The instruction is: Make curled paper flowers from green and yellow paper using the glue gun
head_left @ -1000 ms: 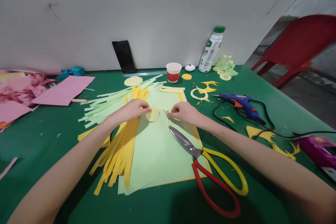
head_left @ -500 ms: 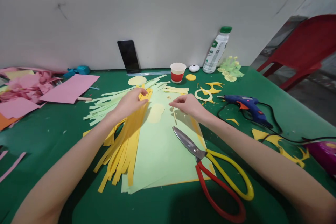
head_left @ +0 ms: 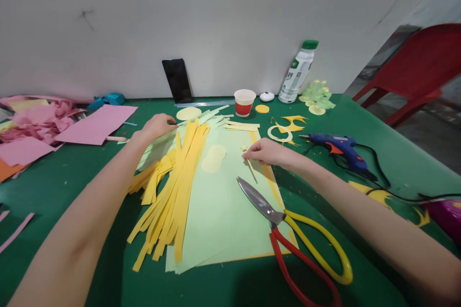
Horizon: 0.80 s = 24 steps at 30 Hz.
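My left hand (head_left: 158, 125) reaches over the pale green paper strips (head_left: 212, 117), fingers stretched out with a small gap at the thumb. Whether its fingertips touch a strip is hard to see. A bundle of yellow paper strips (head_left: 183, 182) lies just right of that wrist. My right hand (head_left: 264, 151) pinches a thin pale yellow paper strip (head_left: 252, 171), with a small curled bit at its upper end. Beneath are pale green paper sheets (head_left: 223, 216), and a rounded pale yellow cutout (head_left: 214, 159) rests on them. Scissors (head_left: 273, 216) with red and yellow handles lie partly spread near my right forearm.
A paper cup (head_left: 244, 104), a phone (head_left: 177, 80) and a bottle (head_left: 298, 72) stand along the wall. To the right lie a blue glue gun (head_left: 338, 148) with its cord and yellow paper scraps (head_left: 293, 123). Pink paper (head_left: 97, 124) is piled at left.
My left hand has moved left, from above the yellow strips to the green ones. My right hand has shifted slightly right and down, still pinching the thin strip.
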Tool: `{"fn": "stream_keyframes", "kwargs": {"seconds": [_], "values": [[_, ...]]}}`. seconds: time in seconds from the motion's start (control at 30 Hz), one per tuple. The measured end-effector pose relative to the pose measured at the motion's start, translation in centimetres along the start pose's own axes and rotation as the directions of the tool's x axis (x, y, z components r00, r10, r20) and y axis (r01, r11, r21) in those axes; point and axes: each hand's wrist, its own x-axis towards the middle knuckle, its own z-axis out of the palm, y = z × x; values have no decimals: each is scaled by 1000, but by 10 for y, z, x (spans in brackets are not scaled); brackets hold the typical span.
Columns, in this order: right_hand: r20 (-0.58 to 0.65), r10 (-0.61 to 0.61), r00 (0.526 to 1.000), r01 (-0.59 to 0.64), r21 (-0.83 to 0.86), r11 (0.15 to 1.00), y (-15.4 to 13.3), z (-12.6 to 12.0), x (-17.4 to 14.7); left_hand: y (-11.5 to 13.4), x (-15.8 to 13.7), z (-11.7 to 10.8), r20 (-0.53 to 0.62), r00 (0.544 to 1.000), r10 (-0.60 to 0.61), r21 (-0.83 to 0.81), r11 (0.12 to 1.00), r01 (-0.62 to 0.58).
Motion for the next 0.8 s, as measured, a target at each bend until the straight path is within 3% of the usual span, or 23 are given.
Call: {"fn": "stream_keyframes", "kwargs": {"seconds": [0.13,0.3,0.5,0.8], "values": [[-39,18,999,-26,-211,977,4,9,8,-5,8,6,23,999,27,-11,1000,-27],[-82,44,996,-69,-331,941,0,12,1,-4,10,7,35,999,35,-22,999,-35],[-123,24,992,-65,-342,938,-5,7,-16,-3,10,0,56,997,53,-17,998,-53],[-144,-98,985,57,-264,963,-1,2,-29,-17,17,-11,245,969,-27,-31,999,35]]}}
